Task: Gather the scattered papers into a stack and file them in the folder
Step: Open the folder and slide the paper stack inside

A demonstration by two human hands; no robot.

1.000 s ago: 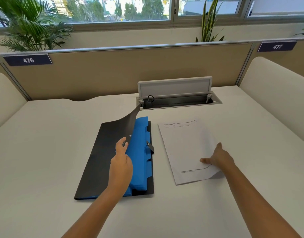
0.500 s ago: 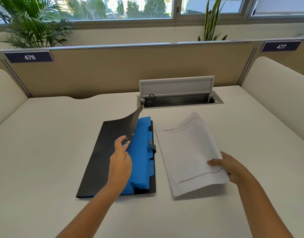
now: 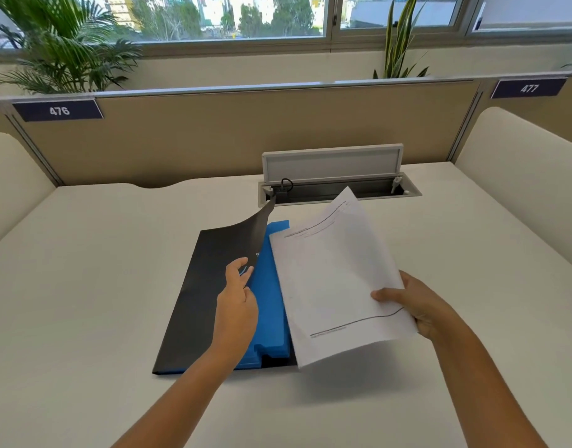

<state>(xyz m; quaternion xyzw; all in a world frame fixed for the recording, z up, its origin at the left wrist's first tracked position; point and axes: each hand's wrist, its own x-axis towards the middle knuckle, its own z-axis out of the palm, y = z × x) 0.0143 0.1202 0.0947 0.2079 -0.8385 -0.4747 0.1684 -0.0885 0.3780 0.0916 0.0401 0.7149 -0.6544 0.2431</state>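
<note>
Papers, stacked, sit pinched at their four o'clock corner in my right hand, tilted above the desk. My left hand pinches the black cover up off the blue folder at nine o'clock of the stack.

Bright daylight pours in from the wide window along the top of the frame, evenly lighting my white desk. The lifted white paper stack casts a soft grey shadow at lower centre. Buildings outside are washed out. Straight edges bow toward the corners, and my forearms stretch at the bottom.
</note>
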